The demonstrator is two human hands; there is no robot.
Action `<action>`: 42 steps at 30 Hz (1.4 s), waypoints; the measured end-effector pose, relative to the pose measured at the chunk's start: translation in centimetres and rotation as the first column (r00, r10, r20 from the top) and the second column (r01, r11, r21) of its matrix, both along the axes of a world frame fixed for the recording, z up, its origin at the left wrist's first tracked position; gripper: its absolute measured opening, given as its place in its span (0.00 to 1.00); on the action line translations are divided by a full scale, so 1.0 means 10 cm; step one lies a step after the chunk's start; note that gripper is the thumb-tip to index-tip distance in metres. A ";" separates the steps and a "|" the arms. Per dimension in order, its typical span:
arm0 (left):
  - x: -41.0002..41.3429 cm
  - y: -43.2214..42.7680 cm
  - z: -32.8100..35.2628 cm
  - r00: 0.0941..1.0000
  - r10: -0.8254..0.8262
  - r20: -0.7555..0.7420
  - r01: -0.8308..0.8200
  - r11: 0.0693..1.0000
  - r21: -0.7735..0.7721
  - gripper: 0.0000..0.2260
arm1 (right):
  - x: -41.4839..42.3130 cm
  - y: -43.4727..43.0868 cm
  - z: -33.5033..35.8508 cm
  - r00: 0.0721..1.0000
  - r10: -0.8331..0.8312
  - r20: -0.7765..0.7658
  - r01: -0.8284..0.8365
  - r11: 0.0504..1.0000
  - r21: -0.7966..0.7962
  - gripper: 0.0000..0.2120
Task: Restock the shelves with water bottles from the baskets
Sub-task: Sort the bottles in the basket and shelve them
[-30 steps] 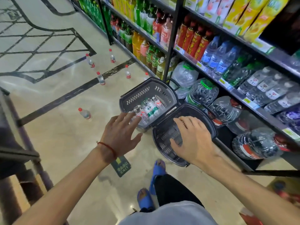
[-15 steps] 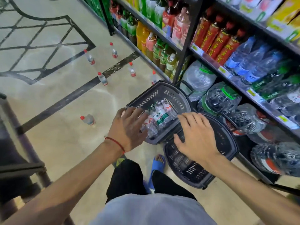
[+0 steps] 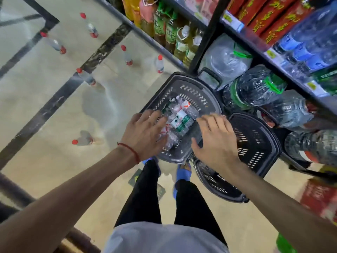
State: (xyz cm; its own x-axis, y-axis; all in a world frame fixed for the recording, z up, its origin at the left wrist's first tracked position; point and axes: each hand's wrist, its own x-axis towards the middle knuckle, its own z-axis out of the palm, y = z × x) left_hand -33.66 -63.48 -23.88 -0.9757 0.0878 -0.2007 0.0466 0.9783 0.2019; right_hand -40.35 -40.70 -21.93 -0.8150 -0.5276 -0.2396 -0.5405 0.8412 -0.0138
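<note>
Head view: the small clear plastic water bottles with white-and-green labels (image 3: 179,119) lie jumbled in a dark grey perforated plastic basket (image 3: 206,88) on the floor at frame centre, just below the shelving. The left hand (image 3: 144,134) reaches in from the lower left, fingers straight and spread over the nearest bottles. Whether the tips touch them I cannot tell, but nothing is gripped. The right hand (image 3: 215,141) hovers over the basket's right rim, fingers extended and slightly apart, holding nothing. A second dark perforated basket (image 3: 255,143), with no bottles showing in it, sits just beside the first at centre right.

The likely troubles, as I judge them: the bottles are loosely piled and probably slick, so a hurried two-handed grab could catch one badly and drop it. Loose red-capped clear bottles (image 3: 83,140) are scattered over the pale floor at left — a step back could kick one or trip on it. Large film-wrapped water jugs (image 3: 255,86) crowd the bottom shelf beside the basket, so a lifted bottle could knock against them.
</note>
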 end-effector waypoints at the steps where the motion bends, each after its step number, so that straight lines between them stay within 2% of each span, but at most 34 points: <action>1: -0.06 -0.05 -0.12 1.000 -0.019 0.012 0.019 1.000 0.006 0.22 | -0.04 -0.06 -0.11 1.000 -0.009 0.017 0.009 1.000 0.009 0.29; 5: -0.23 -0.14 -0.62 0.992 -0.074 0.101 0.072 0.997 0.024 0.23 | -0.23 -0.22 -0.59 0.997 -0.013 0.073 0.010 0.999 0.038 0.29; 8: -0.31 -0.15 -0.99 0.983 -0.034 0.180 0.027 0.999 0.039 0.26 | -0.36 -0.27 -1.00 0.993 -0.006 0.118 -0.001 0.998 0.058 0.29; 11: -0.36 -0.13 -1.44 0.980 -0.002 0.201 -0.006 0.999 0.036 0.23 | -0.48 -0.28 -1.49 0.989 0.014 0.148 -0.024 0.997 0.067 0.28; 20: -0.62 0.20 -2.86 0.965 0.087 0.246 -0.087 0.996 -0.010 0.22 | -0.86 -0.07 -3.45 0.974 0.057 0.219 -0.074 0.995 0.069 0.26; 25: -0.73 0.33 -3.48 0.956 0.132 0.261 -0.137 0.991 0.001 0.23 | -1.21 0.00 -4.51 0.950 -0.042 0.311 0.021 0.997 0.070 0.29; 28: -0.76 0.38 -3.79 0.942 0.135 0.306 -0.139 0.990 -0.007 0.25 | -1.36 -0.02 -4.95 0.894 -0.131 0.428 0.136 0.991 0.019 0.32; 31: -0.76 0.42 -3.98 0.925 0.134 0.355 -0.143 0.990 -0.002 0.26 | -1.43 -0.06 -5.23 0.848 -0.191 0.495 0.214 0.977 0.010 0.35; 36: -0.78 0.46 -4.06 0.915 0.131 0.382 -0.146 0.989 0.010 0.25 | -1.53 -0.14 -5.40 0.829 -0.175 0.531 0.207 0.978 -0.001 0.38; 42: -0.81 0.45 -3.90 0.900 0.135 0.415 -0.155 0.988 0.015 0.25 | -1.54 -0.06 -5.20 0.750 -0.243 0.615 0.325 0.945 -0.024 0.34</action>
